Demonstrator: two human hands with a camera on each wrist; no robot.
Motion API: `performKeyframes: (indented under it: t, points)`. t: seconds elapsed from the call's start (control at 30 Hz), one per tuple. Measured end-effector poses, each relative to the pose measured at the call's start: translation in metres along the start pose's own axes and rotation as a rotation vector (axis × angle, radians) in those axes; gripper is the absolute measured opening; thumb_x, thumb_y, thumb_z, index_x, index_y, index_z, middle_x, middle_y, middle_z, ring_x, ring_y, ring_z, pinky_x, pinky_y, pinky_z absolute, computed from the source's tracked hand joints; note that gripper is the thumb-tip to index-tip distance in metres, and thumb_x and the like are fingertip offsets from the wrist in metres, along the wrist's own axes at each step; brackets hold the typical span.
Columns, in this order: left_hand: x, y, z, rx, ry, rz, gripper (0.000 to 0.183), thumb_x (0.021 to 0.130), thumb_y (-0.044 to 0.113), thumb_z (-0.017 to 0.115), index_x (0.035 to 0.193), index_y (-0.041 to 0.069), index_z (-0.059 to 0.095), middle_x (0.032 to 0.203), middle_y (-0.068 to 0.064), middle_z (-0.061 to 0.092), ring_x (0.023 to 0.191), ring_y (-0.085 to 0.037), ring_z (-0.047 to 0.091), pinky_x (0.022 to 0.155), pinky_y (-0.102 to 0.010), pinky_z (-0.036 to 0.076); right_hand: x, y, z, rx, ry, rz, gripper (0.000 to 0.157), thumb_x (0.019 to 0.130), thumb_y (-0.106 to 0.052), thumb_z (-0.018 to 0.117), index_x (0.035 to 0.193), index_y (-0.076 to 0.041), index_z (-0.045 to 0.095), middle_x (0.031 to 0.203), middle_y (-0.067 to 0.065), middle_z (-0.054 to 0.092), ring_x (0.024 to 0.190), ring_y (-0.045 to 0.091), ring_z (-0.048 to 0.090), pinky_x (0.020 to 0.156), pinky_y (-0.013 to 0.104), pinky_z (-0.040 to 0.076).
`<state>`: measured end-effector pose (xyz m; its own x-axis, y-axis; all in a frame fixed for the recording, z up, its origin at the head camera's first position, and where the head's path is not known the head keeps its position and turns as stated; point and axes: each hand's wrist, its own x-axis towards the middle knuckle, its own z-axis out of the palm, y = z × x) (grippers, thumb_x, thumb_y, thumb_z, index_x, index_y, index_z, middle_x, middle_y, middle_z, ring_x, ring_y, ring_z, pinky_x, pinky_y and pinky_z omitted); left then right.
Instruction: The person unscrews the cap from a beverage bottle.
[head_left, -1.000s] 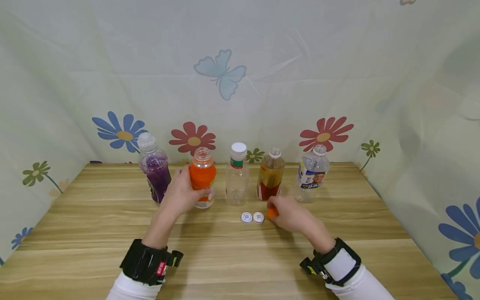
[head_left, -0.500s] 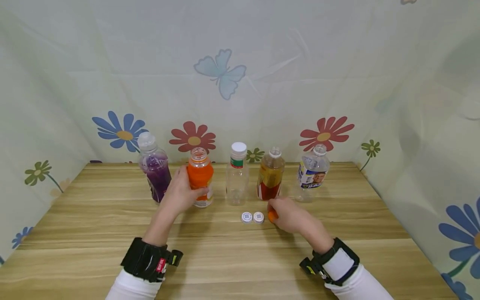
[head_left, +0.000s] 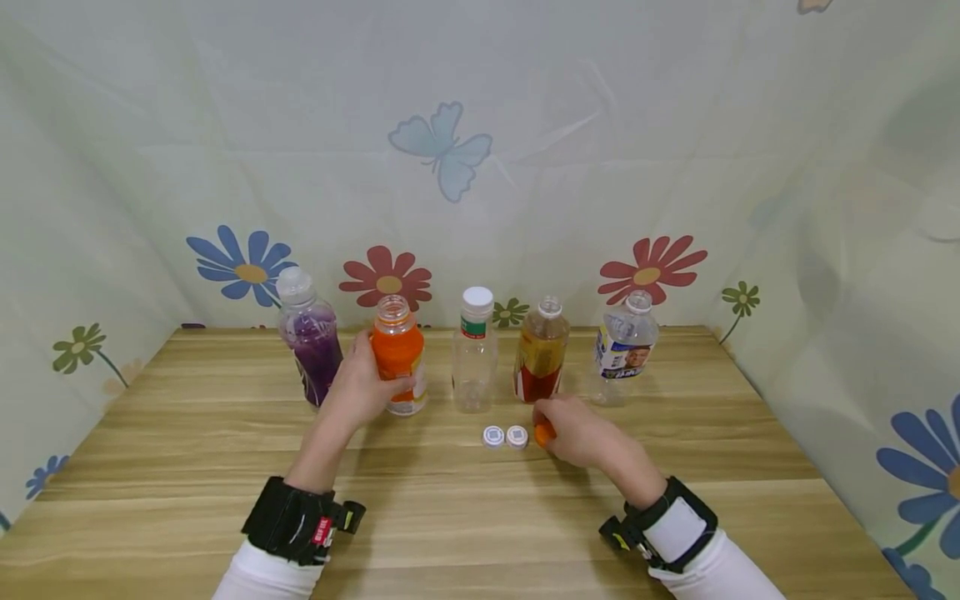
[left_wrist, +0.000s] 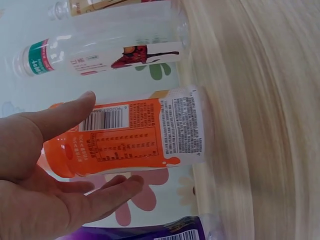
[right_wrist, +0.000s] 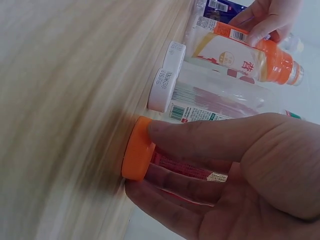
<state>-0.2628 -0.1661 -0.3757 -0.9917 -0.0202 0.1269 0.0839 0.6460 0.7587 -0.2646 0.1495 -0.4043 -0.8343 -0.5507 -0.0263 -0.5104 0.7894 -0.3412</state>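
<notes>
My left hand (head_left: 360, 390) is around a clear bottle with an orange label (head_left: 398, 354), its neck uncapped. In the left wrist view the thumb (left_wrist: 75, 111) lies over the label and the other fingers reach along the opposite side. My right hand (head_left: 573, 429) pinches an orange bottle cap (right_wrist: 138, 150) between thumb and fingers, low at the tabletop. Two white caps (head_left: 505, 437) lie side by side just left of it, seen edge-on in the right wrist view.
A purple bottle (head_left: 315, 354) with a cap stands left of the orange one. To the right stand a clear white-capped bottle (head_left: 474, 371), an uncapped amber-labelled bottle (head_left: 542, 354) and an uncapped clear bottle (head_left: 626, 346). A flowered cloth (head_left: 480, 167) hangs behind the wooden table (head_left: 480, 517).
The orange-labelled bottle has shifted slightly left along with my left hand. My right hand and the orange cap have stayed nearly in place.
</notes>
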Motion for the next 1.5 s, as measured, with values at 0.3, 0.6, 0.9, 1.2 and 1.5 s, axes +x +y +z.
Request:
performKeyframes:
  t: [0.3, 0.6, 0.9, 1.2, 1.5]
  points:
    - [-0.007, 0.011, -0.012, 0.087, 0.029, -0.030, 0.104, 0.084, 0.022, 0.087, 0.156, -0.008, 0.019, 0.148, -0.035, 0.038, 0.134, -0.051, 0.043, 0.111, -0.064, 0.035, 0.000, -0.004, -0.002, 0.032, -0.014, 0.071, 0.030, 0.082, 0.003, 0.079, 0.109, 0.000, 0.065, 0.094, 0.009, 0.063, 0.085, 0.024, 0.056, 0.080, 0.043, 0.051]
    - [-0.018, 0.030, -0.028, 0.149, 0.075, -0.033, 0.109, 0.085, 0.025, 0.086, 0.161, -0.004, 0.014, 0.153, -0.035, 0.029, 0.135, -0.053, 0.040, 0.107, -0.067, 0.037, -0.001, -0.008, -0.004, 0.049, 0.041, 0.073, 0.038, 0.082, -0.001, 0.081, 0.116, 0.001, 0.064, 0.113, 0.018, 0.062, 0.104, 0.032, 0.060, 0.093, 0.050, 0.051]
    - [-0.028, 0.043, -0.040, 0.149, 0.157, 0.002, 0.096, 0.090, 0.026, 0.081, 0.161, 0.000, 0.022, 0.150, -0.031, 0.033, 0.132, -0.051, 0.043, 0.106, -0.065, 0.040, -0.002, -0.012, -0.006, 0.044, 0.039, 0.094, 0.037, 0.083, -0.006, 0.084, 0.115, -0.001, 0.065, 0.116, 0.016, 0.059, 0.105, 0.031, 0.058, 0.091, 0.049, 0.051]
    - [-0.033, 0.037, -0.060, 0.011, 0.401, 0.129, 0.080, 0.091, 0.020, 0.079, 0.155, 0.001, 0.035, 0.128, -0.025, 0.051, 0.114, -0.040, 0.052, 0.096, -0.056, 0.049, -0.002, -0.014, -0.007, 0.034, 0.046, 0.074, 0.037, 0.083, -0.007, 0.084, 0.115, -0.001, 0.066, 0.111, 0.014, 0.058, 0.100, 0.028, 0.056, 0.088, 0.046, 0.050]
    - [-0.032, 0.028, -0.076, -0.089, 0.500, -0.038, 0.094, 0.089, 0.031, 0.081, 0.161, 0.011, 0.024, 0.146, -0.024, 0.032, 0.130, -0.039, 0.040, 0.103, -0.062, 0.044, -0.003, -0.016, -0.008, 0.041, 0.040, 0.080, 0.037, 0.084, -0.008, 0.084, 0.116, -0.001, 0.066, 0.110, 0.014, 0.059, 0.097, 0.027, 0.055, 0.085, 0.044, 0.051]
